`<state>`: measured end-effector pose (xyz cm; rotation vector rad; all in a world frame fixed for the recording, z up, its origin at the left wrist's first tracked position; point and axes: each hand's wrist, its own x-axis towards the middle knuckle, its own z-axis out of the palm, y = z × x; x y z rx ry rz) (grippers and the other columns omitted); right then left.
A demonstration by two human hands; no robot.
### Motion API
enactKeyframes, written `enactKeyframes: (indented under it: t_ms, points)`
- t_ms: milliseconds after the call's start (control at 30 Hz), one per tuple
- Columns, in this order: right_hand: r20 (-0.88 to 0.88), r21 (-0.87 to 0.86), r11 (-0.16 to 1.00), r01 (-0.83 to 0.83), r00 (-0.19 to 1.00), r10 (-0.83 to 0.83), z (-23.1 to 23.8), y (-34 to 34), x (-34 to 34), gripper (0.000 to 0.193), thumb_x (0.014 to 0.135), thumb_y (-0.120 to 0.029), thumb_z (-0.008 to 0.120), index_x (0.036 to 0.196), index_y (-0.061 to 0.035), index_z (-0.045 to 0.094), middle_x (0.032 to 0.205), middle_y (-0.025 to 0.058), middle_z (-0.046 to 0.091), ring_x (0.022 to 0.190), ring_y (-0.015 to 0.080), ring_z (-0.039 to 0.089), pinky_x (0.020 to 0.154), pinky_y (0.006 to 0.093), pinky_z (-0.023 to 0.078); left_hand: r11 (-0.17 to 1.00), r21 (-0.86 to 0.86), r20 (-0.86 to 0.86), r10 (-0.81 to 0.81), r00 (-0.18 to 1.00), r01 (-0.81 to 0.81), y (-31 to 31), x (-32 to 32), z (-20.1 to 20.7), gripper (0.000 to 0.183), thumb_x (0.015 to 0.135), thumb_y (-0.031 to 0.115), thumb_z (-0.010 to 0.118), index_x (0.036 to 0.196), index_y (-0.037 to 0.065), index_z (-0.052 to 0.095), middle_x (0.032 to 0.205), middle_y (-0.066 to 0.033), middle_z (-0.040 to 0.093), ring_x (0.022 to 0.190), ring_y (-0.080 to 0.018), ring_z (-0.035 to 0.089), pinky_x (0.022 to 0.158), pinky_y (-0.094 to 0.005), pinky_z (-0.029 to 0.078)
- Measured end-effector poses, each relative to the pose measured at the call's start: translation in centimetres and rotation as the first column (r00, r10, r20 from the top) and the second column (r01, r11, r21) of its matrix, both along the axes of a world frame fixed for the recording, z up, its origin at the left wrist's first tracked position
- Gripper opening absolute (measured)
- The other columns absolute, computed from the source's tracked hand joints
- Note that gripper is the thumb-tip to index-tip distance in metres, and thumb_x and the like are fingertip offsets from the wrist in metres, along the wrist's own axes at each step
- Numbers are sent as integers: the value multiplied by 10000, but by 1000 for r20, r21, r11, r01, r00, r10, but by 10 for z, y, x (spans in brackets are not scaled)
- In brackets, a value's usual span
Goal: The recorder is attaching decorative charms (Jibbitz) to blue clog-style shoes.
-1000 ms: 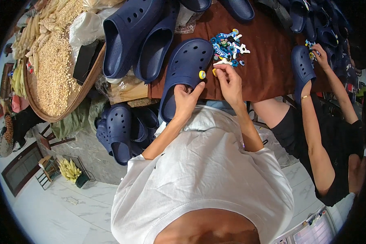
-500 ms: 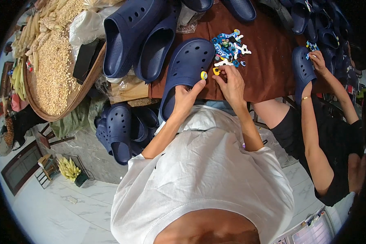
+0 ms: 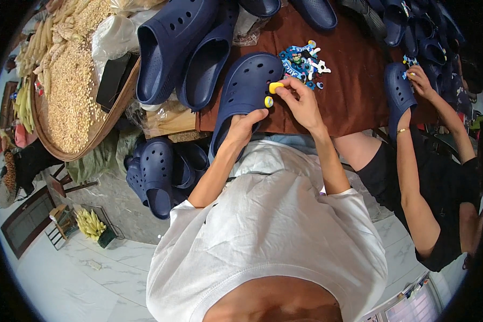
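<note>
A navy foam clog (image 3: 247,80) lies in front of me with its toe pointing away. My left hand (image 3: 243,125) grips it at the foot opening, fingers inside and hidden, thumb outside on the edge. On the clog's right side sits a round yellow shoe charm (image 3: 268,101), just above that thumb. My right hand (image 3: 300,102) pinches a second yellow shoe charm (image 3: 275,87) between thumb and forefinger, against the clog's right side above the first charm. Beyond this hand lies a heap of blue, white and black shoe charms (image 3: 300,65) on the brown cloth.
More navy clogs (image 3: 204,70) stand at the back left, and others (image 3: 159,166) hang below the table edge. A round basket of grain (image 3: 70,118) is at far left. To the right, a co-worker's hands (image 3: 421,83) work on another clog (image 3: 400,88).
My right hand has moved left and slightly up, bringing the yellow charm from beside the heap to the clog's side. My left thumb has shifted down a little, away from the first charm.
</note>
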<state>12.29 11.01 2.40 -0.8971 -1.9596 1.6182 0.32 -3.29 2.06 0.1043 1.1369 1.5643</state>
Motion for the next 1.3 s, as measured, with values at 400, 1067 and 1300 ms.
enactKeyframes:
  t_ms: [400,1067,1300]
  points:
    - [-105,-307,952,-14,994,-19,-1,12,-13,213,887,-67,717,1069,5,635,969,70,694,848,94,643,777,227,528,999,-43,-34,-29,999,27,-4,3,-3,505,782,20,662,1271,-1,539,1181,-52,594,1049,-161,582,954,-295,463]
    - [-66,-230,973,-27,998,12,0,15,-11,149,840,-65,756,944,-22,660,855,30,698,750,63,622,694,212,508,983,-155,-204,-133,970,102,-17,6,-4,522,767,1,682,1267,0,534,1152,-47,580,1008,-146,564,885,-287,468]
    - [25,-211,977,-16,999,21,7,13,-16,157,811,-60,775,905,-26,653,815,10,678,700,51,581,667,207,494,980,-156,-199,-152,968,121,-20,-5,-1,541,758,14,694,1274,-4,536,1151,-52,584,1000,-158,567,909,-291,461]
